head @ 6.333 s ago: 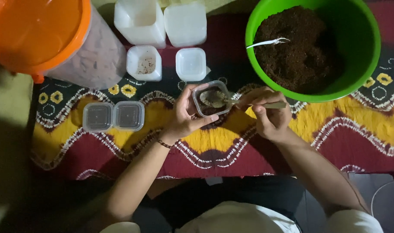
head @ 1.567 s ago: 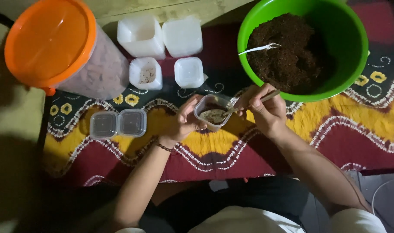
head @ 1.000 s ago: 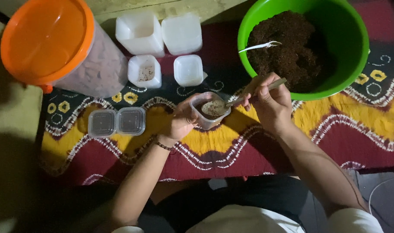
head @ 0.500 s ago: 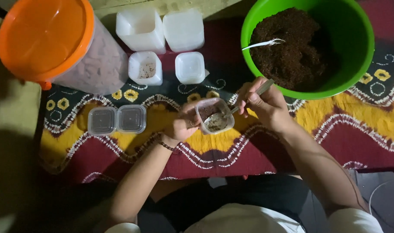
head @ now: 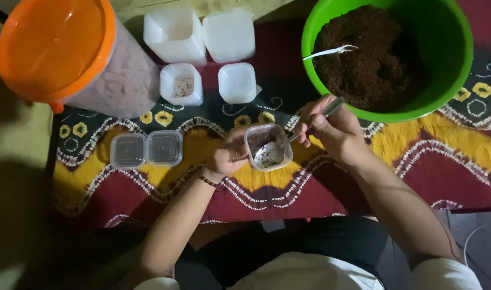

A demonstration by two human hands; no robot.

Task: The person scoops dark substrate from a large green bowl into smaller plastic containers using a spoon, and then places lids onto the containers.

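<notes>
The right hand (head: pixel 331 129), fingers pinching the spoon (head: pixel 288 144), has lowered its bowl into the left hand's (head: pixel 229 156) gripped cup (head: pixel 268 147).

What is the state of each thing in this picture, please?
Cup: held by left hand, open, partly filled.
Spoon: in right hand, tip in cup.
Green bowl: holds dark mix.
Jar: lidded.
Two small boxes: closed.

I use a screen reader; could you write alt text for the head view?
The left hand holds a small clear tub while the right hand dips a spoon into it, beside a green bowl of dark crumbly mix.
</notes>
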